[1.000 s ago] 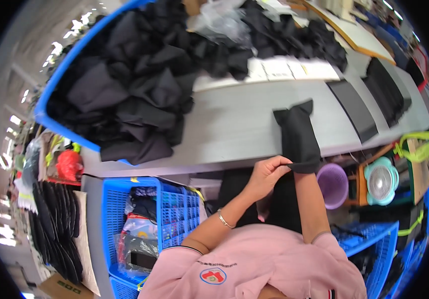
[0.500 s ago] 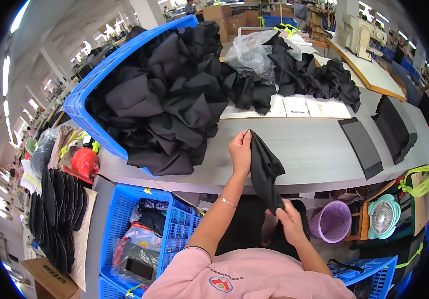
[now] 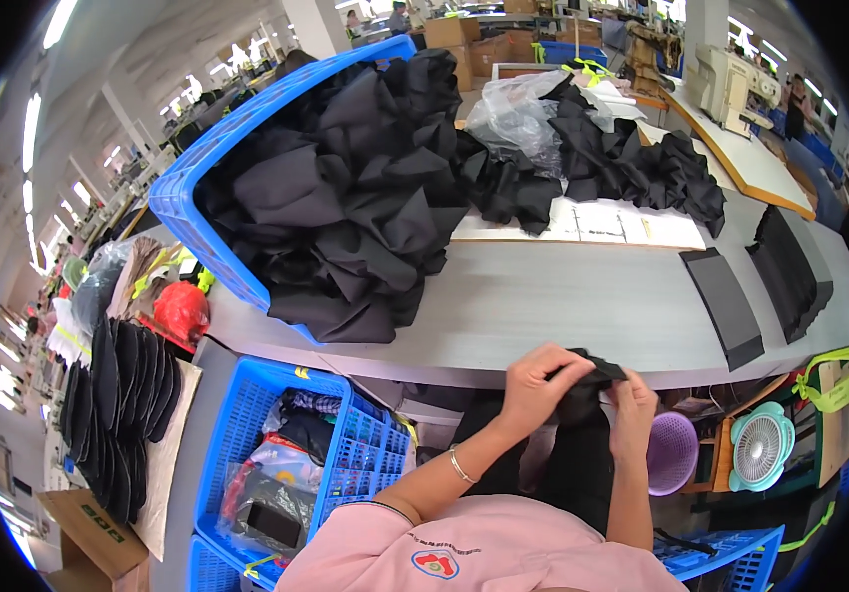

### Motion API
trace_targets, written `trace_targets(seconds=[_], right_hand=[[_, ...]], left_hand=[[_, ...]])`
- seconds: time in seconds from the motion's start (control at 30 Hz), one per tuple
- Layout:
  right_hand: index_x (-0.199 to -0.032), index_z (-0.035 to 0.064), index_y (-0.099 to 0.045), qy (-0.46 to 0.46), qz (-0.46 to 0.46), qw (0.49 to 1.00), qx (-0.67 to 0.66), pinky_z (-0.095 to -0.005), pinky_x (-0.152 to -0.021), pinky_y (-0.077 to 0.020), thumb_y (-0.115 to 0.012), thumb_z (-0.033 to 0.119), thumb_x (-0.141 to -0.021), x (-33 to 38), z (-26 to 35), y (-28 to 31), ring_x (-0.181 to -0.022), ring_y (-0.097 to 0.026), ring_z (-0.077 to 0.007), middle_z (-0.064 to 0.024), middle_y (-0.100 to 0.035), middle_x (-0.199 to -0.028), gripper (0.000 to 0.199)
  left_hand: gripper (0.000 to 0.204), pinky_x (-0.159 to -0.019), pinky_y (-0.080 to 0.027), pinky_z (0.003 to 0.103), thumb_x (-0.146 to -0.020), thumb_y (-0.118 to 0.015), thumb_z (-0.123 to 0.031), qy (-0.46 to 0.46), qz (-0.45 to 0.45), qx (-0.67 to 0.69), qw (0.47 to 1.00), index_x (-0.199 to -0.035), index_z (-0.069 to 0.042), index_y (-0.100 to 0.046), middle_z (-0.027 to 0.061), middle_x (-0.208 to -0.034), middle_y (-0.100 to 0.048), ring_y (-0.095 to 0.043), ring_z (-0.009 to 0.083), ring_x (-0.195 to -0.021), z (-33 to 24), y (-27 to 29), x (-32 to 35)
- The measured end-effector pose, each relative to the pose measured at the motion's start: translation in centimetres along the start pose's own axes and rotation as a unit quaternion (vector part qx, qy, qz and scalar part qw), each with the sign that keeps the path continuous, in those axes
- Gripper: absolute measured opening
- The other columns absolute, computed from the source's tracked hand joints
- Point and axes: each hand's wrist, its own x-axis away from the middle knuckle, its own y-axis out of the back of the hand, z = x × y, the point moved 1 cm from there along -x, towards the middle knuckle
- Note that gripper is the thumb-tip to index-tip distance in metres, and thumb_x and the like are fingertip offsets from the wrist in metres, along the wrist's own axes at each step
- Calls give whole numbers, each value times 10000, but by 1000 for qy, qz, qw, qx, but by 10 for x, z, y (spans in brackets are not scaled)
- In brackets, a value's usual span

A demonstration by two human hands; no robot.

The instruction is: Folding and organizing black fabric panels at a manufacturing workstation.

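"While both hands have hold of the black cloth piece, where exactly is it?"

"At the near edge of the grey table, right of that edge's middle, in front of the person's lap."

"Which way does it point?"

"Its gripped upper edge runs roughly along the table's near edge, left to right, the right end dipping a little toward the person. The rest drops below the table's edge, where it merges with the black trousers, so I can't tell its full length or its true long axis."

"And the fingers?"

"On the left hand, thumb and forefinger are pinched together on the cloth's left end. The right hand has its fingertips closed on the other end, thumb partly hidden."

"What's around it?"

"On the table's right part, a flat black panel lies aslant, with a stack of black pieces beside it. On the table's left part, a tilted blue basket spills a black cloth heap. Toward the table's far side, there's a white board and a clear plastic bag. Below the table's near edge, on the right, are a purple basket and a turquoise fan."
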Motion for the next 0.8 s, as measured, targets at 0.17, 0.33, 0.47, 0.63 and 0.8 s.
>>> trace_targets(seconds=[0.17,0.33,0.47,0.63,0.8], right_hand=[[-1209,-12,-617,-194,127,931,-283,-273,-762,-535,-626,232,-956,39,20,-47,-852,-668,-122,-59,-707,-1023,351],[-1123,-10,-641,-68,53,984,-154,-247,-734,-514,-557,105,-981,8,47,-38,-846,-637,-95,-54,-687,-964,202],[-925,-1,-673,86,26,987,136,-215,-653,-451,-619,59,-943,-8,16,-36,-740,-557,-54,18,-628,-786,83],[-1041,-3,-675,-76,276,949,132,-268,-799,-503,-642,94,-924,34,-50,-78,-898,-638,-116,-44,-676,-928,155],[-1031,-3,-665,-89,256,956,108,-260,-780,-504,-635,97,-926,83,-97,26,-884,-636,-108,-41,-673,-921,148]], left_hand=[[166,-674,-475,252,-917,-696,-147,81,-73,74,991,-829,-12,-731,7,-759,-682,-611,106,-701,38,19,-15],[269,-787,-537,260,-1025,-539,-261,430,74,384,814,-1072,-30,-668,28,-996,-695,-654,104,-863,41,12,3],[228,-822,-546,242,-986,-593,-161,462,272,487,689,-1154,-15,-642,32,-1094,-677,-656,108,-950,40,-8,53],[276,-808,-531,276,-930,-661,-170,405,340,385,756,-1153,-9,-633,39,-1094,-660,-645,136,-940,68,-39,65],[339,-888,-468,301,-993,-530,-213,314,303,76,897,-1280,-34,-549,66,-1221,-621,-599,164,-1063,40,-46,-4]])
